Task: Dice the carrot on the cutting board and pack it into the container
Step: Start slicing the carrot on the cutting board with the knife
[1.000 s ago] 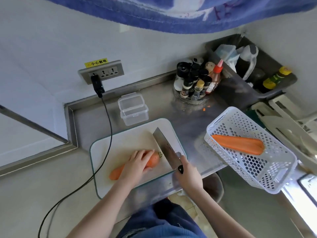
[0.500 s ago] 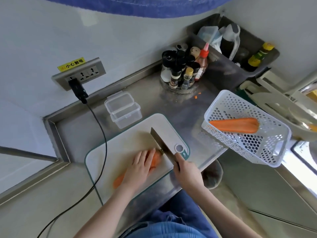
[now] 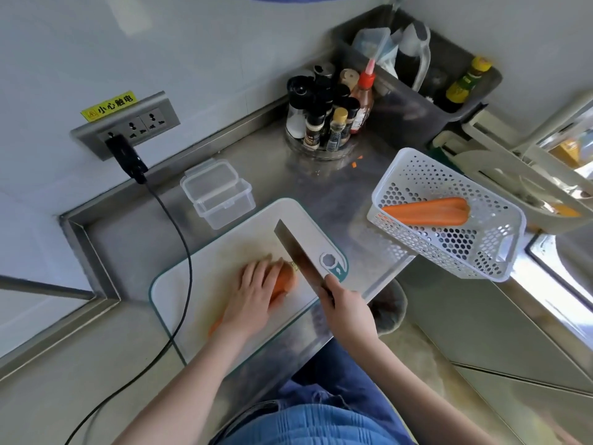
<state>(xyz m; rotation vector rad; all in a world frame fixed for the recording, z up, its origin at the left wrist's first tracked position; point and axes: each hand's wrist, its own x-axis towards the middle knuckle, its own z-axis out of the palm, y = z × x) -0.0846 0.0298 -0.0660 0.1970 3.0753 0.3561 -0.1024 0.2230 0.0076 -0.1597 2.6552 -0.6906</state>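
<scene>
A steel counter [image 3: 324, 187] is carrying a white cutting board [image 3: 205, 284], a clear lidded container [image 3: 218, 194], a bottle rack [image 3: 324, 146] — and a white basket [image 3: 449, 248] is overhanging its edge.

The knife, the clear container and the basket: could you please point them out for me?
knife [image 3: 296, 252], head view, on the flat of the blade.
container [image 3: 215, 184], head view, on its clear lid.
basket [image 3: 417, 175], head view, on its perforated far wall.
</scene>
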